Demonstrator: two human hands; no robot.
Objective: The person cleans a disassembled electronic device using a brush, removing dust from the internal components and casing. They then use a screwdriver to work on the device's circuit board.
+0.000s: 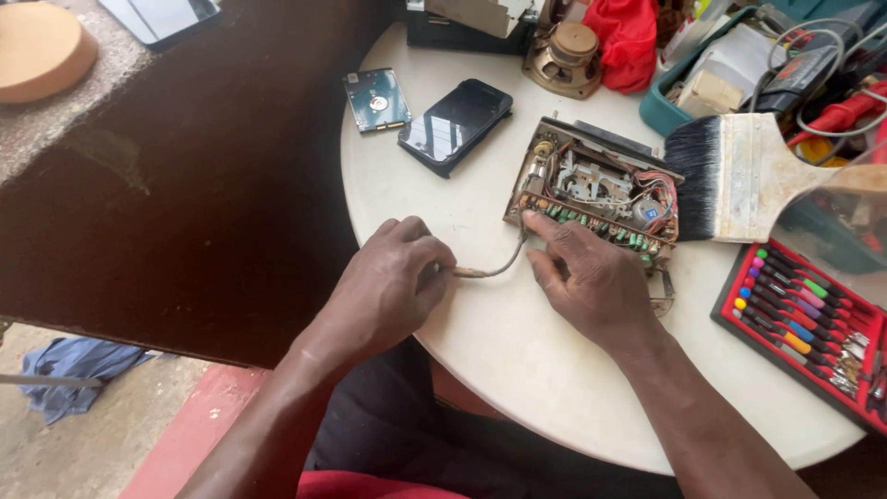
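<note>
An opened electronic device with a circuit board, wires and small green parts lies on a round white table. A thin grey cable runs from its near-left corner. My left hand is closed around the cable's free end. My right hand rests on the table against the device's near edge, the index finger touching the spot where the cable joins the board.
A wide paintbrush lies right of the device. A red tray of coloured screwdrivers sits at the right edge. A black phone, a bare hard drive, a small speaker, red cloth and a cluttered teal bin stand behind.
</note>
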